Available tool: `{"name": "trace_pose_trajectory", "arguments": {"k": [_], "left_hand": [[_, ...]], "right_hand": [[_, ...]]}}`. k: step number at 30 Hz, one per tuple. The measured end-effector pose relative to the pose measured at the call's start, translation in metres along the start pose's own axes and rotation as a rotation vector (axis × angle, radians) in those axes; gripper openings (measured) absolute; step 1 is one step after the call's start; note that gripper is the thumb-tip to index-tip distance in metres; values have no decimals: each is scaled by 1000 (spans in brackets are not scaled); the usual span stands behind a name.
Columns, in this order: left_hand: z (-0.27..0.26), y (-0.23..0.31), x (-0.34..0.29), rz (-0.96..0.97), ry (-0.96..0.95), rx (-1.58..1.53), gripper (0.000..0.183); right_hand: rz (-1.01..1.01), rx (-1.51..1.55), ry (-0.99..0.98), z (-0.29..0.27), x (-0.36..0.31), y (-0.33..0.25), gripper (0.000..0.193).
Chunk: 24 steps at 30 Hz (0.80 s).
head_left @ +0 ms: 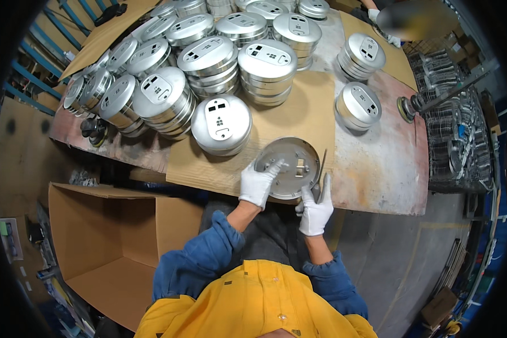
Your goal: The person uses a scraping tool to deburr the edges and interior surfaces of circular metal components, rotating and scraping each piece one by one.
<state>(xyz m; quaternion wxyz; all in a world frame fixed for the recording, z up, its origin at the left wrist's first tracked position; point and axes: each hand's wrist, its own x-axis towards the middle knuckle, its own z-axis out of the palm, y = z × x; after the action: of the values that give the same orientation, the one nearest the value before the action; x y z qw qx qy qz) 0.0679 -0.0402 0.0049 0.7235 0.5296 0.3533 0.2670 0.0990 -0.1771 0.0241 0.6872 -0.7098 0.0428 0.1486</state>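
Observation:
A round grey metal pan (293,163) with cut-out slots lies inside-up at the near edge of the workbench (377,169). My left hand (259,181), in a white glove, rests its fingers on the pan's left rim. My right hand (315,209), also gloved, grips a thin metal file (323,164) that stands against the pan's right edge. Both blue sleeves rise from the lower edge of the picture.
Several stacks of shiny round pans (219,124) crowd the bench's far and left parts on cardboard sheets. Two more stacks (357,105) stand at right. A sander (411,105) lies at the right edge. An open cardboard box (107,242) sits on the floor at left. Another person's gloved hand (373,14) shows far back.

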Motion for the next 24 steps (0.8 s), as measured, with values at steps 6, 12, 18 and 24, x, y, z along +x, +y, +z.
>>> {"name": "trace_pose_trajectory", "arguments": {"k": [6,12,18,24], "left_hand": [[-31,37,10,-25,-277,217,37],[-14,45,17,122,-264,642,37],[-19,32,19,321,-10,793,24],[-15,36,13,438,-17,889,22]], "right_hand": [[-152,4,-85,-5,48,3,61],[-324,-102,-220,-4,63,1,58],[-427,-668,-337,-45,37,-20,48],[-483,-1388,-634,-29,2,-58,34]]}}
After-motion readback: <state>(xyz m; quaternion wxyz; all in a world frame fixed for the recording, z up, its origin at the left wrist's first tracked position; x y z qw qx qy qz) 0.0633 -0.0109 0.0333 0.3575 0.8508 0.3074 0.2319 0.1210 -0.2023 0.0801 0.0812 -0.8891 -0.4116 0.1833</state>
